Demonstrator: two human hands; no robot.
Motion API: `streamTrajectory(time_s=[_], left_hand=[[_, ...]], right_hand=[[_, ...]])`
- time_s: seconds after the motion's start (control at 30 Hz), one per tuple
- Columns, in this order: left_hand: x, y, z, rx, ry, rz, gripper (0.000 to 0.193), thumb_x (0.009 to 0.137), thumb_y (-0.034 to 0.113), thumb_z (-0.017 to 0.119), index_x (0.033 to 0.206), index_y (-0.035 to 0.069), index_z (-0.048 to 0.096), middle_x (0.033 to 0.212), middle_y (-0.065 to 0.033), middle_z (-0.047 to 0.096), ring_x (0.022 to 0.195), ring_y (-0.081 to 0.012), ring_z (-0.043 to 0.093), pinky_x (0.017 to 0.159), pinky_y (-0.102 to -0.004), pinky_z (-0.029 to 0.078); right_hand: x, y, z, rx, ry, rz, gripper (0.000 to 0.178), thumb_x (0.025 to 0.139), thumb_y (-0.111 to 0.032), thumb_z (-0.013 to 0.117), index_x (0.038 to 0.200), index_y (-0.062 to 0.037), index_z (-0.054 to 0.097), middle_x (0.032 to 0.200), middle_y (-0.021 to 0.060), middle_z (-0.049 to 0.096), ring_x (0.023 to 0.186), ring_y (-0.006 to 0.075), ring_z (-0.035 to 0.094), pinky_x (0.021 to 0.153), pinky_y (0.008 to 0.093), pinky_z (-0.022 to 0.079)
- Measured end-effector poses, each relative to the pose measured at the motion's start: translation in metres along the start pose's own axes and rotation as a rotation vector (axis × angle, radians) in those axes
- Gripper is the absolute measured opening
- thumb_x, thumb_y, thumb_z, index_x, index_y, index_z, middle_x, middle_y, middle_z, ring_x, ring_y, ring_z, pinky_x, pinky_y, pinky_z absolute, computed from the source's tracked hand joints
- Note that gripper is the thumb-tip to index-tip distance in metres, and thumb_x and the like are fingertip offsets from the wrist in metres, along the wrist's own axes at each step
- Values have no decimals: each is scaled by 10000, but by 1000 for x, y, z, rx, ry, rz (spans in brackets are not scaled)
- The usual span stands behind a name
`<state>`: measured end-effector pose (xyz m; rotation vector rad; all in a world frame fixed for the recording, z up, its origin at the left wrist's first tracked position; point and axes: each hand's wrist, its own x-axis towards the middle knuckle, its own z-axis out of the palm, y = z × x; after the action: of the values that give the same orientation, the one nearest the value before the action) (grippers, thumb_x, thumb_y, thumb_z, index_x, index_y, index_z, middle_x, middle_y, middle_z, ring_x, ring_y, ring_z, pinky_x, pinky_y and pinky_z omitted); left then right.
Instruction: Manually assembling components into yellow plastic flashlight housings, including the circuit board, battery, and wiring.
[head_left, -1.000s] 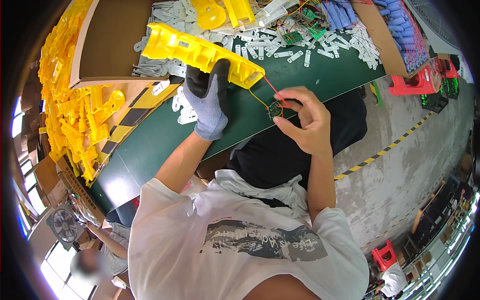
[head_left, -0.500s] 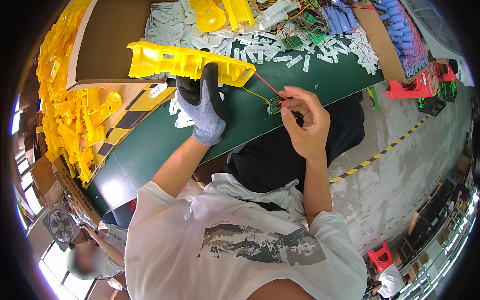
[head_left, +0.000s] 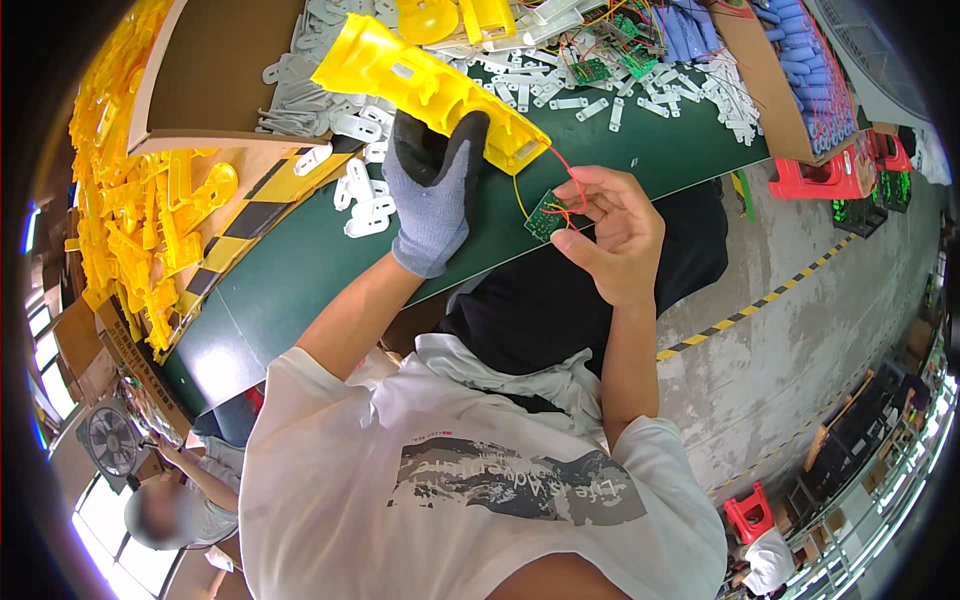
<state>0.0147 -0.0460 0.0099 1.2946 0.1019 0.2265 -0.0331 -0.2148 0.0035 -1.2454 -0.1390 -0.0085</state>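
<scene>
My left hand, in a grey glove with dark fingers, is closed round a long yellow plastic housing. The housing slants down to the right, its ribbed inner side showing. From its right end a red wire and a yellow wire run to a small green circuit board. My bare right hand pinches the board's right edge and its wires between thumb and fingers. The board hangs tilted just over the front edge of the green table.
A cardboard box stands at the left, beside a heap of yellow plastic parts. Small white plates are scattered across the back. Behind them lie wired circuit boards. Blue cylindrical cells fill a carton at the right.
The yellow housing has tilted, its left end rising and its right end dropping and moving right. The circuit board has turned, showing more of its green face in my right hand.
</scene>
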Motion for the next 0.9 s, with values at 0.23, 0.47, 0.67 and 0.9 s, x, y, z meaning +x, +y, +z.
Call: streamTrajectory(time_s=[0.23,0.47,0.67,0.9], left_hand=[[-1,-1,-1,38,14,2,360,835,29,678,1151,-1,508,998,-55,613,848,-83,575,744,-225,471],[1,1,0,34,24,-30,354,837,31,676,1146,-3,507,985,-46,606,839,-77,565,729,-217,468],[3,-2,2,37,94,46,342,835,27,674,1133,-2,508,965,-38,604,811,-70,549,721,-214,455],[-11,-4,-2,79,110,159,342,825,-7,662,1123,7,495,954,-47,590,839,-102,549,755,-248,459]], right_hand=[[2,-1,7,-387,-67,-39,531,638,43,793,1122,43,575,1054,125,626,945,169,615,850,291,497],[2,2,8,-507,-68,-20,487,653,46,778,1100,53,584,1097,144,623,995,181,617,875,290,493],[1,2,4,20,154,-72,403,687,95,725,1065,42,598,1083,141,626,961,179,618,857,289,510],[8,3,6,-438,399,-188,301,739,63,708,1022,5,622,1033,64,494,784,86,546,660,210,472]])
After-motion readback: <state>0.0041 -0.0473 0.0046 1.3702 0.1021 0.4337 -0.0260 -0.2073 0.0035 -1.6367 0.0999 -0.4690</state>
